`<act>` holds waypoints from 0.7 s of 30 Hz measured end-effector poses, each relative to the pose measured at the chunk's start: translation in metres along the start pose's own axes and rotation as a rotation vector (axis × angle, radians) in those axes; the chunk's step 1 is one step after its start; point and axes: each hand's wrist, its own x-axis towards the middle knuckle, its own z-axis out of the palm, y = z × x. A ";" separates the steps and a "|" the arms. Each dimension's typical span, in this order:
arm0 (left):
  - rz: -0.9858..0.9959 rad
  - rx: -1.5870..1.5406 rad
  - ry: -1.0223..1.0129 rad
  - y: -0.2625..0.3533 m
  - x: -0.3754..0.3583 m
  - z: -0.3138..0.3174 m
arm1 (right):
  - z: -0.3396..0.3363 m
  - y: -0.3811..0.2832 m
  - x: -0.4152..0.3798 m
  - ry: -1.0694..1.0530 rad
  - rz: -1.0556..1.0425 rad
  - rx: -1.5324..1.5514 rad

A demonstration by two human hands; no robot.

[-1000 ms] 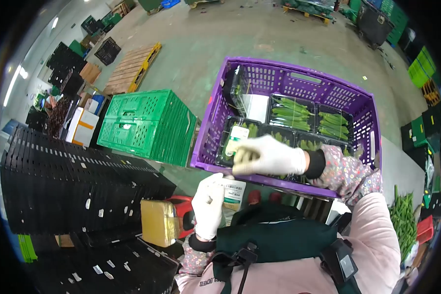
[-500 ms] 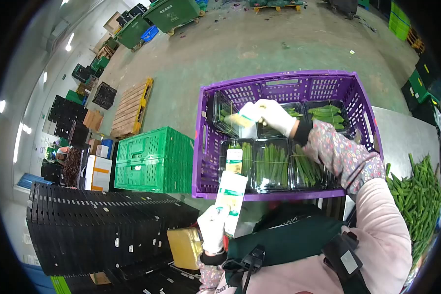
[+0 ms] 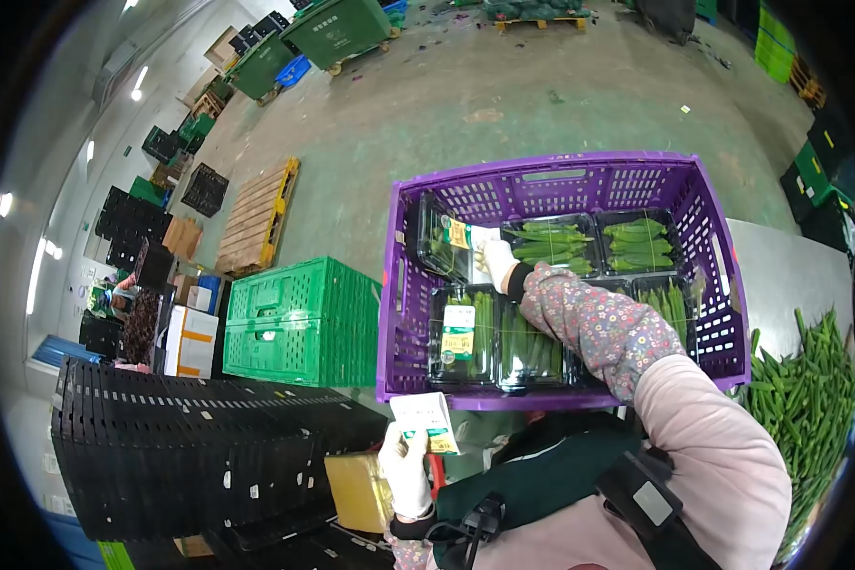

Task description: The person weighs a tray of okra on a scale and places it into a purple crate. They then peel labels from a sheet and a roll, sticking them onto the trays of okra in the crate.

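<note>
A purple crate [image 3: 562, 394] holds several clear-lidded black trays of okra, each with a thin band around it. My right hand [image 3: 497, 263], in a white glove, reaches in at the far left, its fingers closed on the end of a white, green and yellow label [image 3: 461, 234]. That label lies against a tilted okra tray [image 3: 434, 249] in the far-left corner. The near-left okra tray [image 3: 484, 344] bears a similar label [image 3: 458, 332]. Outside the crate's near side, my gloved left hand [image 3: 406, 478] pinches a strip of labels [image 3: 425, 418].
Loose okra [image 3: 803, 399] is heaped on a metal table [image 3: 793, 266] at the right. Green crates [image 3: 299, 323] stand left of the purple one, with stacked black crates [image 3: 209, 456] nearer. A wooden pallet [image 3: 254, 214] rests on the floor beyond.
My right hand has come down with a label onto the tilted far-left tray. My left hand's label strip has dropped away from the near-left tray and looks shorter.
</note>
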 end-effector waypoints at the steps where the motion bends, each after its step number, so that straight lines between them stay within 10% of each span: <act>1: 0.016 0.046 -0.001 -0.001 0.000 -0.002 | 0.005 0.003 0.002 -0.010 -0.005 -0.029; 8: -0.015 -0.207 -0.022 0.026 -0.007 0.026 | 0.015 0.010 0.004 -0.147 -0.013 -0.029; 12: 0.005 -0.198 -0.146 0.007 0.005 0.009 | 0.002 -0.017 -0.010 -0.112 -0.001 -0.571; 14: -0.051 -0.156 -0.187 0.001 0.006 0.004 | 0.010 -0.030 -0.035 0.121 -0.627 -0.863; 16: 0.270 0.131 -0.148 0.005 0.011 0.014 | 0.011 -0.040 -0.033 -0.237 -0.473 -0.568; 21: 0.126 0.009 -0.051 0.019 0.007 0.037 | 0.016 -0.099 -0.175 -0.795 -0.238 -0.680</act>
